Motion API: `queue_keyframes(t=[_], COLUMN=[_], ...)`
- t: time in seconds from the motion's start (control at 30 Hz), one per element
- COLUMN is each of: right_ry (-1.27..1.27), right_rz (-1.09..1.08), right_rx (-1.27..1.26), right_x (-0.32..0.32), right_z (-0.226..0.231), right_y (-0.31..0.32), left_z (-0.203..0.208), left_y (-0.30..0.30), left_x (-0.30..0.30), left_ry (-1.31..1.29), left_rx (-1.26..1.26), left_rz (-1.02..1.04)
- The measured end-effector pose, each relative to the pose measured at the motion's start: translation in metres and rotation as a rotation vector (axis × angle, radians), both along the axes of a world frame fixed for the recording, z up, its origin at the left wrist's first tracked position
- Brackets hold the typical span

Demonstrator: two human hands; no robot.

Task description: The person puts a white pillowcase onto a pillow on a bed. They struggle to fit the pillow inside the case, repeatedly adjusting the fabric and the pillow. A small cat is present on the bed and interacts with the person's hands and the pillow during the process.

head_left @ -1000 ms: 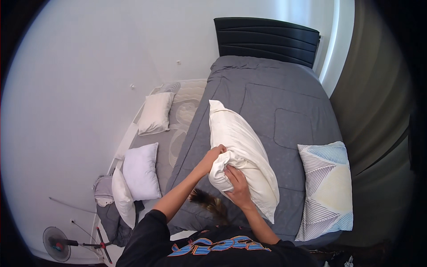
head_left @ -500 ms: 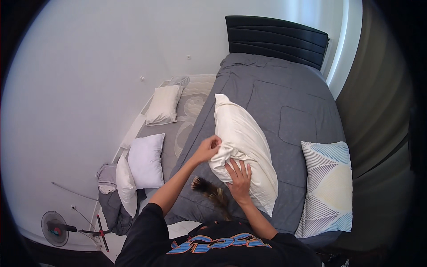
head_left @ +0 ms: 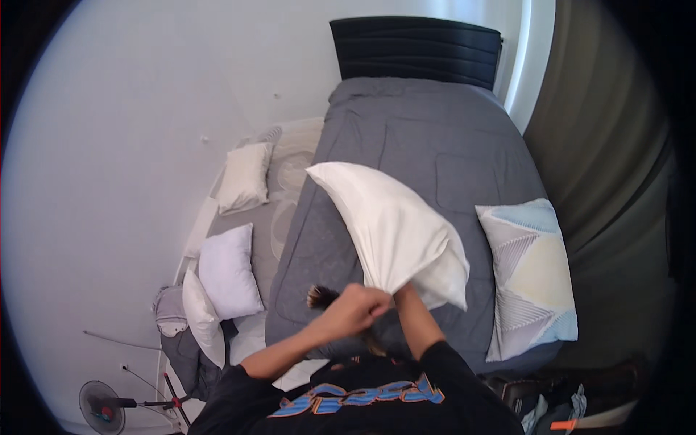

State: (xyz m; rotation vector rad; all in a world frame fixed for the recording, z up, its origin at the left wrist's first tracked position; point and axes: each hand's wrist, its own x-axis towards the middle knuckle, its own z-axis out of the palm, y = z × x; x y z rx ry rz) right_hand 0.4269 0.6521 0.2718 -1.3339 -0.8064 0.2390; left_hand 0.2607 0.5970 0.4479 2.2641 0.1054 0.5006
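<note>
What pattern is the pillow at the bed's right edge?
The pillow has triangles, some striped, in pale blue, grey and cream; best in the head view.

Plain cream pillowcase (head_left: 391, 225) (grey bedspread (head_left: 409, 138))

The left head-worn fisheye camera looked obliquely down from above the person's black shirt (head_left: 348, 419), facing along the grey bed (head_left: 406, 130) toward the black headboard (head_left: 417, 52); the white pillowcase (head_left: 399, 228) stood close, near mid-frame.
</note>
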Motion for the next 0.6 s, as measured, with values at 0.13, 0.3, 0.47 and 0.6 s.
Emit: queue_keyframes(t=[0.13,0.3,0.47,0.6], right_ry=[-0.189,-0.523,-1.050,-0.927], right_rz=[0.057,0.229,0.654,0.202], right_rx=[-0.144,-0.239,-0.511,-0.270], right_x=[0.012,-0.053,-0.117,-0.116], right_z=[0.011,-0.024,0.022,0.029], right_y=[0.028,0.037,0.020,-0.063], left_z=[0.008,0.025,-0.098,-0.115], left_y=[0.032,0.062,0.158,0.172], left_x=[0.001,0.029,0.023,-0.003], left_ry=[-0.095,-0.132,0.287,0.209], left_rx=[-0.027,0.402,0.557,0.472], left_rz=[0.266,0.237,0.230,0.166])
